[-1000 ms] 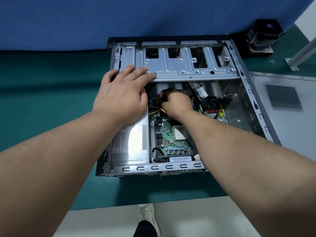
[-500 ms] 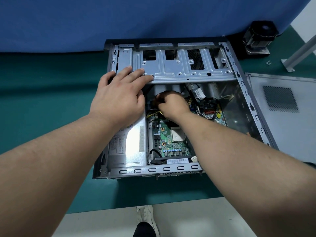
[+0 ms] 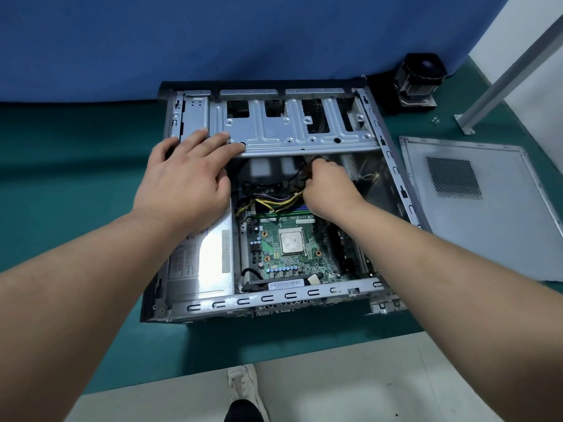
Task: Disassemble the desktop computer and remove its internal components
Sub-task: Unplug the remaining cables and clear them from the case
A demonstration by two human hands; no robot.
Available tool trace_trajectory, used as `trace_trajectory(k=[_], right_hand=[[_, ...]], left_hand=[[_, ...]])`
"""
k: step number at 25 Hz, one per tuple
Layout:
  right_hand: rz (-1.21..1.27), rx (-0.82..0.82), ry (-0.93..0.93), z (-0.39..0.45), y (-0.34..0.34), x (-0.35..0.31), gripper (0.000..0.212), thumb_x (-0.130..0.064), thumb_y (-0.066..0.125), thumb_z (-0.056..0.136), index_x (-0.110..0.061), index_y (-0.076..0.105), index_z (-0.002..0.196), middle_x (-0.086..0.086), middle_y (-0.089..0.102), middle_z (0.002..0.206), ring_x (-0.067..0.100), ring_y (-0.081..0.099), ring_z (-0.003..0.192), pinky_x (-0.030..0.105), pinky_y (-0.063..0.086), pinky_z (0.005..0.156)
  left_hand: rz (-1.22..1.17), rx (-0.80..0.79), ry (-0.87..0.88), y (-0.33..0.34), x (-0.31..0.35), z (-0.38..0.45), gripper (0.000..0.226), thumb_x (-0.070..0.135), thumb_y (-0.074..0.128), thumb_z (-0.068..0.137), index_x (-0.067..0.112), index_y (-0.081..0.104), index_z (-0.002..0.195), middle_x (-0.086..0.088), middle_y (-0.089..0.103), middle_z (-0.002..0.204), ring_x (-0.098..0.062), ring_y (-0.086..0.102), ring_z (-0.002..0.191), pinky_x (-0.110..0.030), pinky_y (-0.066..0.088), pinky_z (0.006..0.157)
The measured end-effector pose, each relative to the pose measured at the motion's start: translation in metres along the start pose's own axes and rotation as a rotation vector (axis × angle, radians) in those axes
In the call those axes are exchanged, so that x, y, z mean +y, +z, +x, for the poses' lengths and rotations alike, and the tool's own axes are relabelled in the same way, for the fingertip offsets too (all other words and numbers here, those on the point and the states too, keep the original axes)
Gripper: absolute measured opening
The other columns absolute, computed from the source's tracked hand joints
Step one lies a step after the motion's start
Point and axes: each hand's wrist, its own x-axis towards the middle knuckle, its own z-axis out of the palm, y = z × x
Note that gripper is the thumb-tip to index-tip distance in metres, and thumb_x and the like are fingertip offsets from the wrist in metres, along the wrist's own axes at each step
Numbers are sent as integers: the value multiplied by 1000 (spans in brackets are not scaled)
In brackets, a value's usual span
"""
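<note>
The open grey metal desktop computer case (image 3: 274,300) is laid on its side on the green mat (image 3: 76,184). The left hand (image 3: 185,181) is pressed flat, fingers straight, on the silver perforated drive cage (image 3: 298,132). Dark cables (image 3: 307,166) under the cage are pinched by the curled right hand (image 3: 329,187), above the green motherboard (image 3: 292,245)
</note>
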Motion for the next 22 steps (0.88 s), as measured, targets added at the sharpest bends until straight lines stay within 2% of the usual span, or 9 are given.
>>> trace_trajectory(k=[3,6,10,12,14,17,19,20,22], right_hand=[[-157,-78,16,-5,-3,16,15,-10,55,97,-10,52,113,16,55,122,31,52,99,36,43,80],[-261,-127,85,-3,-6,29,33,-20,63,96,-13,58,127,15,50,131,37,56,116,40,50,96],[-211,-85,109,12,-7,22,12,-11,61,89,-12,53,98,9,57,100,33,60,91,37,50,71],[-158,-48,123,16,-5,22,11,-7,61,88,-10,56,98,9,56,91,33,61,87,37,53,69],[-82,-16,107,18,0,28,11,-3,59,89,-6,60,99,12,58,96,33,60,86,36,54,71],[20,57,73,19,6,32,9,-7,54,92,-4,59,85,12,56,88,33,57,81,33,49,65],[43,48,39,23,10,33,20,-10,53,92,-9,69,104,13,60,98,34,59,91,37,55,77],[41,24,23,25,11,35,33,-10,53,92,-16,70,119,13,60,111,34,59,100,38,56,88],[50,4,0,32,14,40,44,-9,55,92,-27,67,131,12,58,129,34,57,115,38,53,100]], left_hand=[[-8,2,-1,0,-1,0,58,33,33,94,45,41,151,18,38,161,-11,25,153,-45,14,124],[-6,1,-7,1,-1,0,56,29,39,97,45,40,151,18,37,161,-10,24,153,-44,13,124],[-10,6,-7,2,-2,0,56,29,39,98,45,40,151,19,37,162,-9,24,153,-43,12,124],[-7,6,-8,3,-3,1,56,29,39,99,46,39,152,19,36,162,-9,23,154,-42,12,124],[-8,1,-12,3,-3,1,56,29,38,98,46,39,152,20,35,162,-8,22,154,-42,12,125],[-19,-10,-10,1,-2,2,57,32,35,97,46,38,152,20,34,163,-7,21,154,-42,12,125],[-22,-20,-12,0,-1,1,56,34,33,98,47,37,153,21,33,163,-7,20,154,-42,11,126],[-23,-22,-11,0,-2,1,54,36,34,100,47,36,153,21,33,163,-7,20,155,-42,11,125],[-20,-13,32,0,0,1,50,46,33,103,47,36,153,20,34,163,-10,21,155,-44,12,125]])
